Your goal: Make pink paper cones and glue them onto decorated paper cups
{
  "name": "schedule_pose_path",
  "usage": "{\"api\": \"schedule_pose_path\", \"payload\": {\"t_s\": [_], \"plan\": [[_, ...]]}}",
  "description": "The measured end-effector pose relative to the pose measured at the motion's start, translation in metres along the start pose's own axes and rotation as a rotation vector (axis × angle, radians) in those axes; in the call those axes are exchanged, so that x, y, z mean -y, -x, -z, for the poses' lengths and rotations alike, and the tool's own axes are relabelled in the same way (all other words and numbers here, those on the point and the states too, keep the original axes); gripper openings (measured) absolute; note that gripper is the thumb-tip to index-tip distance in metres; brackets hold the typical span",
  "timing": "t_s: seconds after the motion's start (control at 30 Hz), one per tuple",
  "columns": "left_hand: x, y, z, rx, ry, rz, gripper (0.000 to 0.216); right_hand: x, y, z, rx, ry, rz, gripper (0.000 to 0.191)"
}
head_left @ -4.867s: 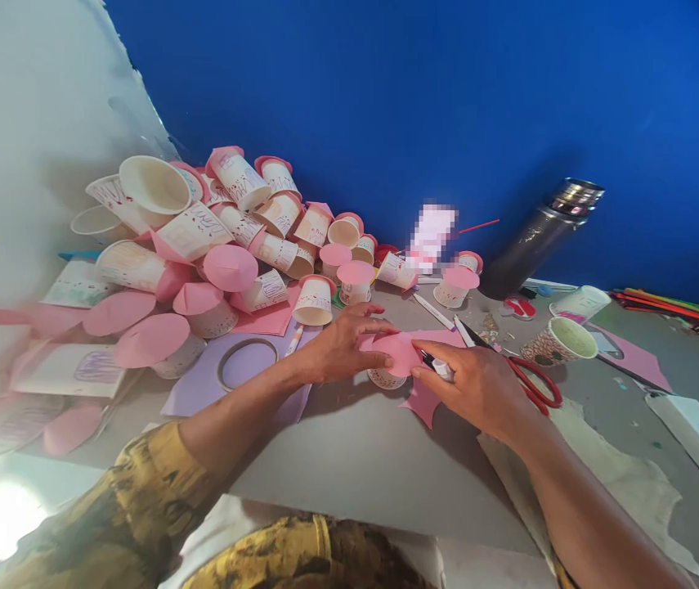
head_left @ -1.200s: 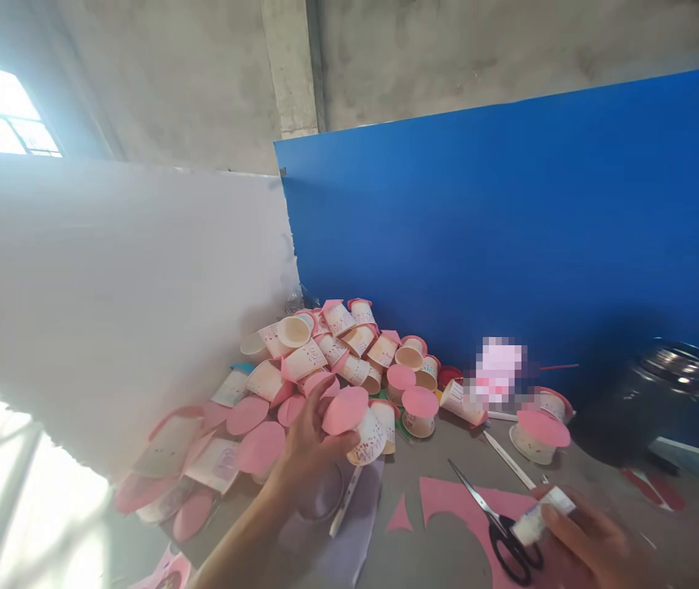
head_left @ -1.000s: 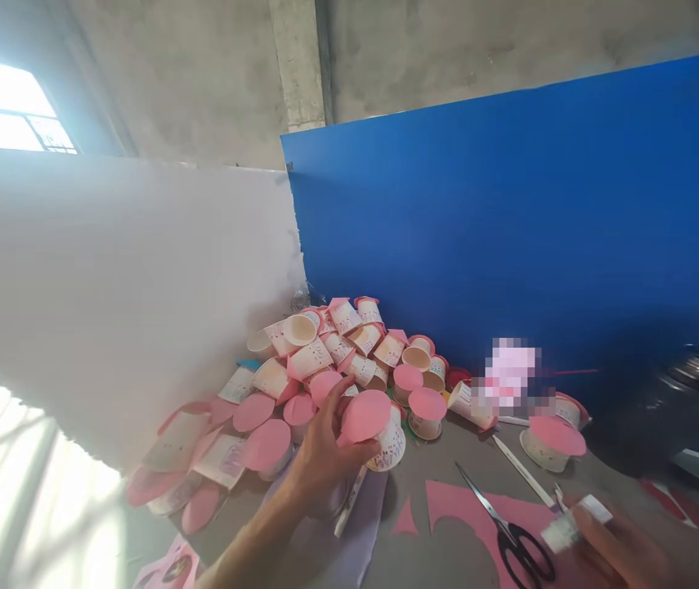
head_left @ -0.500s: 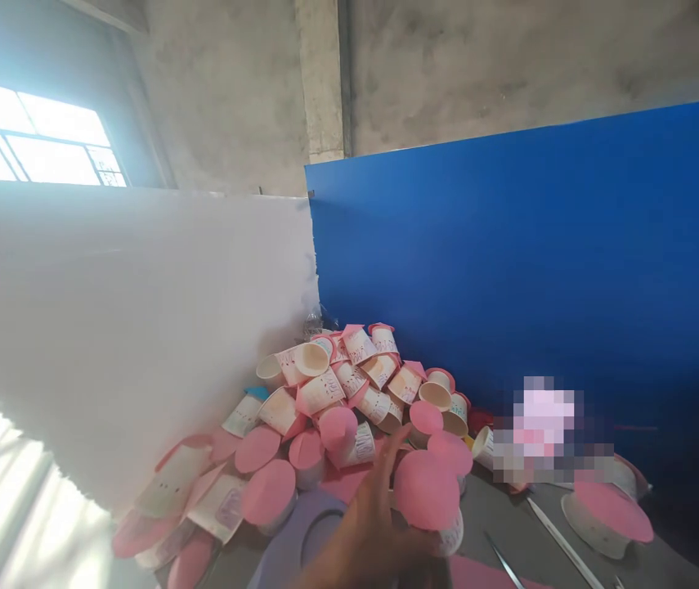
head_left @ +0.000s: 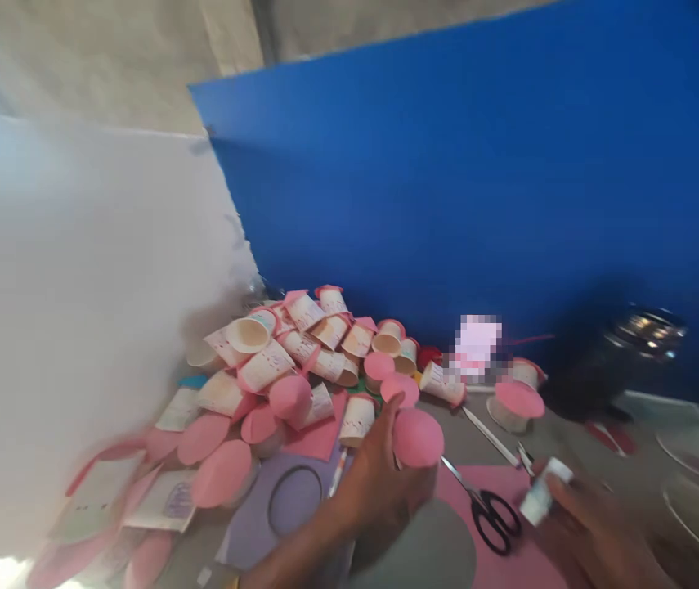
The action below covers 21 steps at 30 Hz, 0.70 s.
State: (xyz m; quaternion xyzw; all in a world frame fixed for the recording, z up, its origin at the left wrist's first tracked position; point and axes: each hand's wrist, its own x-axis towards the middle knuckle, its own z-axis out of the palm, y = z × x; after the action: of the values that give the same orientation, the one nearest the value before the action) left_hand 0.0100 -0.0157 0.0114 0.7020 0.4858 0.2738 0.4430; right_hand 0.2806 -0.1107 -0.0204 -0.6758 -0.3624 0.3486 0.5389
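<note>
My left hand (head_left: 377,478) reaches in from the bottom middle, its thumb and fingers wrapped round a paper cup topped with a pink paper disc (head_left: 418,438). Most of that cup's wall is hidden by the hand and the disc. At the lower right, my right hand (head_left: 600,523), somewhat blurred, grips a small white tube with pale blue-green marks (head_left: 542,495). Between the two hands lie scissors with black handles (head_left: 495,519), resting on a sheet of pink paper (head_left: 526,564). A white pen (head_left: 490,436) lies beyond them.
Many paper cups with pink paper pieces (head_left: 266,366) are heaped in the back corner and along the left. A purple sheet (head_left: 251,523) with a black ring (head_left: 296,501) lies left of my forearm. A blue panel (head_left: 447,188) and a white panel (head_left: 79,270) enclose the table.
The view has swung right and down. My right hand with the white tube has come into view, along with the whole scissors. My left hand now wraps the pink-topped cup.
</note>
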Motion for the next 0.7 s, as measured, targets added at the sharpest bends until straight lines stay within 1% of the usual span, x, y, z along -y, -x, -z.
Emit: {"api": "schedule_pose_path", "payload": {"t_s": [0.07, 0.1, 0.17, 0.33, 0.4, 0.47, 0.5, 0.57, 0.63, 0.7], "plan": [[-0.002, -0.008, -0.002, -0.004, 0.008, -0.007, 0.093, -0.003, 0.001, 0.003, -0.008, 0.024, -0.026, 0.032], [-0.002, -0.013, -0.003, -0.003, 0.001, -0.012, 0.092, -0.004, 0.000, 0.003, 0.025, 0.032, -0.021, 0.035], [-0.002, -0.021, -0.006, -0.015, -0.018, -0.022, 0.088, -0.006, -0.001, 0.002, 0.045, 0.002, -0.016, 0.041], [-0.010, -0.035, -0.017, -0.001, -0.023, -0.039, 0.086, -0.007, 0.000, 0.000, 0.070, -0.189, -0.085, 0.044], [-0.015, -0.036, -0.021, -0.003, -0.025, -0.060, 0.086, -0.007, 0.001, 0.000, 0.074, -0.255, -0.111, 0.045], [-0.019, -0.034, -0.020, -0.009, -0.029, -0.066, 0.085, -0.008, 0.002, 0.001, 0.091, -0.290, -0.131, 0.044], [-0.020, -0.032, -0.016, -0.013, -0.030, -0.063, 0.084, -0.009, 0.003, 0.001, 0.107, -0.298, -0.138, 0.043], [-0.021, -0.027, -0.002, -0.045, -0.021, -0.055, 0.083, -0.009, 0.004, 0.002, 0.121, -0.291, -0.143, 0.040], [-0.019, -0.024, 0.019, -0.144, 0.018, -0.078, 0.082, -0.007, 0.005, 0.003, 0.120, -0.263, -0.142, 0.042], [-0.017, -0.023, 0.043, -0.286, 0.063, -0.096, 0.084, -0.004, 0.006, 0.003, 0.106, -0.240, -0.147, 0.046]]}}
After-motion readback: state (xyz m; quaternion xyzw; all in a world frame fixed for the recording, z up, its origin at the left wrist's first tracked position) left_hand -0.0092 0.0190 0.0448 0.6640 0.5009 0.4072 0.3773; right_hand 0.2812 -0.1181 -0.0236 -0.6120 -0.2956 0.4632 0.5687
